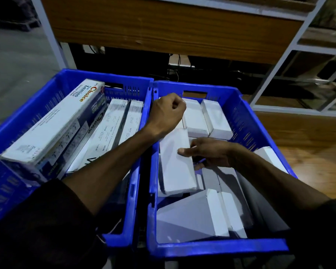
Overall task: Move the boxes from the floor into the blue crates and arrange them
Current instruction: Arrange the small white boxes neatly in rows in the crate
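Fingers (184,151) of right hand (209,152) pinch white box (176,164); left hand (168,113) fisted beside it.

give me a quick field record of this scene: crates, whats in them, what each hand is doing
left crate: long printed boxes, some leaning
right crate: plain white boxes, loosely arranged
left hand: fingers curled, over the far left of the right crate; what it holds is hidden
right hand: grips the long white box by its right edge
setting: wooden shelf behind the crates
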The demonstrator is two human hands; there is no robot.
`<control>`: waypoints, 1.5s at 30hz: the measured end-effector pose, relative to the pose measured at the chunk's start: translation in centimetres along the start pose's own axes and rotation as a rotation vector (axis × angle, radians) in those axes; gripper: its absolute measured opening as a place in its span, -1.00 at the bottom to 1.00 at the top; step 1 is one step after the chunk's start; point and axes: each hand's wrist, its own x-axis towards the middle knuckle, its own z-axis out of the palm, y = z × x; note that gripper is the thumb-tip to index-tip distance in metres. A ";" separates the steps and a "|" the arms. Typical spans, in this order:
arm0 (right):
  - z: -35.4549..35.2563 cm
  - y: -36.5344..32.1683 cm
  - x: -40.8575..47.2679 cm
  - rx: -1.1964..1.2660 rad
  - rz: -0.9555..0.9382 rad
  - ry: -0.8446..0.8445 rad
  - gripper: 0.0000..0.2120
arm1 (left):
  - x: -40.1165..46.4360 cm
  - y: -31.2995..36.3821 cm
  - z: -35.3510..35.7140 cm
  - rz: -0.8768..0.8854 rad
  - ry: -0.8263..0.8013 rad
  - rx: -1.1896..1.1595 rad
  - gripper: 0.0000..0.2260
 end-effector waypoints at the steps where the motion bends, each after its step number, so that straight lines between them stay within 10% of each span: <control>1: 0.5 0.1 0.3 -0.042 0.010 0.015 -0.60 | -0.1 0.0 0.0 -0.002 -0.033 -0.029 -0.83; 8: 1.5 1.1 1.3 -0.298 -0.120 0.264 -0.37 | -1.0 0.0 0.7 0.207 -0.262 0.286 -0.82; 15: 1.9 0.5 0.7 -0.852 -0.147 0.069 -0.21 | -1.1 -0.1 0.7 0.266 -0.316 0.398 -0.80; 26: 3.3 1.3 1.6 -0.963 -0.218 0.068 0.27 | -1.6 0.4 0.8 0.334 -0.420 0.628 -0.77; 32: 3.4 2.3 0.2 -0.986 -0.373 0.123 0.00 | -2.0 0.3 1.2 0.370 -0.490 0.805 -0.75; 45: 5.4 2.4 0.5 -1.511 -0.391 0.175 0.11 | -2.2 0.1 1.3 0.397 -0.537 0.866 -0.75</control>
